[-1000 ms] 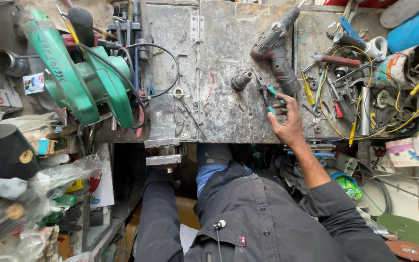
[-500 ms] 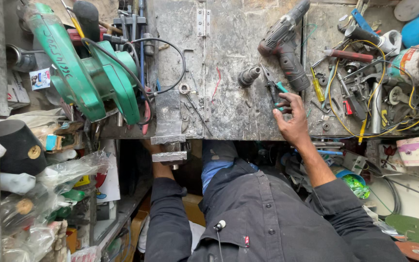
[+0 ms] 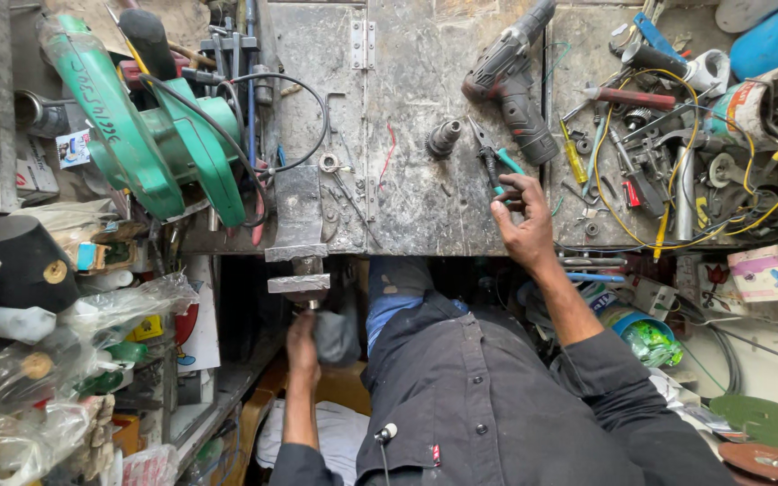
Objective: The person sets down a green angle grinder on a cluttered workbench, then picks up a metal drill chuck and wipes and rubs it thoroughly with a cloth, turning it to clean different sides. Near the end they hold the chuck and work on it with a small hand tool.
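Cluttered workbench (image 3: 407, 207), right hand (image 3: 526, 220) gripping pliers (image 3: 494, 162), arm outstretched

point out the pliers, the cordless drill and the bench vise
pliers (image 3: 490, 160), head view, on the dark metal just above the teal handles
cordless drill (image 3: 513, 79), head view, on its grey body
bench vise (image 3: 298, 216), head view, on its flat metal body
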A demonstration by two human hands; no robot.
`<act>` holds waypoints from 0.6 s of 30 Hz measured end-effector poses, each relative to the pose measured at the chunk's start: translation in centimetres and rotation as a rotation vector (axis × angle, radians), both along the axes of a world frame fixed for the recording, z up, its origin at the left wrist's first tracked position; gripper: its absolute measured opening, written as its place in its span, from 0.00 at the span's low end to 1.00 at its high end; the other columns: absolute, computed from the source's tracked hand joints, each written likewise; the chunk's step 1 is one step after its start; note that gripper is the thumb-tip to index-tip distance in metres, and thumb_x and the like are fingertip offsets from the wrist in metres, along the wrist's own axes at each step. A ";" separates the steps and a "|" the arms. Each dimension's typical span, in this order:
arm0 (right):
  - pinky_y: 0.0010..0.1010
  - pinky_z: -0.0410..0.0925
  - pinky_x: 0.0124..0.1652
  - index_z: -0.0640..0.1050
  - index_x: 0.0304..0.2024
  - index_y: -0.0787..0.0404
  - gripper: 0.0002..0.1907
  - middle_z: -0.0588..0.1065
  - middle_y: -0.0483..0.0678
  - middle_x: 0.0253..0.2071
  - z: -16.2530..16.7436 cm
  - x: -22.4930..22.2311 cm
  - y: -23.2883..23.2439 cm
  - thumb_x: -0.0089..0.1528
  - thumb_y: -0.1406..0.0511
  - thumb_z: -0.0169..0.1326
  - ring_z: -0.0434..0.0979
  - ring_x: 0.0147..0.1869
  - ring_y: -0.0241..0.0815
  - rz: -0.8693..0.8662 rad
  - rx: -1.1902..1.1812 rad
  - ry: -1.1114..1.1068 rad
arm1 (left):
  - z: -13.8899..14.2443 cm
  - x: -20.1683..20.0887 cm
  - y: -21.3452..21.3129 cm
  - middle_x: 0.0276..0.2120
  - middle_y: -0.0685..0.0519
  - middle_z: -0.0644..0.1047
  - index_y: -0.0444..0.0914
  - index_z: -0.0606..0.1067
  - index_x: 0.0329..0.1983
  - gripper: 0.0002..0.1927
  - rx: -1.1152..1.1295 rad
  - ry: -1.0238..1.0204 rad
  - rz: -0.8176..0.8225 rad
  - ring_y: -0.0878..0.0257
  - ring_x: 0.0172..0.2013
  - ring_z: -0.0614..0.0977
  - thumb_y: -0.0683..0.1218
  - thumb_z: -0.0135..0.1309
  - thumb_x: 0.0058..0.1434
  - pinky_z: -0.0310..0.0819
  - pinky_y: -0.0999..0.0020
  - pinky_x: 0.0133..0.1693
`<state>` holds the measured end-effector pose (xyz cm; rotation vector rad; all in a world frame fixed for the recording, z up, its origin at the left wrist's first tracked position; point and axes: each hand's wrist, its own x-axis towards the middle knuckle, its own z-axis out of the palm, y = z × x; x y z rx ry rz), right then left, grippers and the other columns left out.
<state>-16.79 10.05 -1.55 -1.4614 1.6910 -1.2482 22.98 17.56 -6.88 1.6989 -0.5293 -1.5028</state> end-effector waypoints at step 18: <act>0.35 0.63 0.61 0.67 0.68 0.65 0.29 0.71 0.48 0.60 -0.4 4.6 5.8 0.73 0.52 0.48 0.69 0.62 0.40 0.293 0.173 -0.741 | 15.4 -19.7 -6.1 0.38 0.49 0.71 0.34 0.69 0.49 0.10 -0.807 -0.016 -0.668 0.63 0.40 0.72 0.47 0.49 0.75 0.68 0.69 0.44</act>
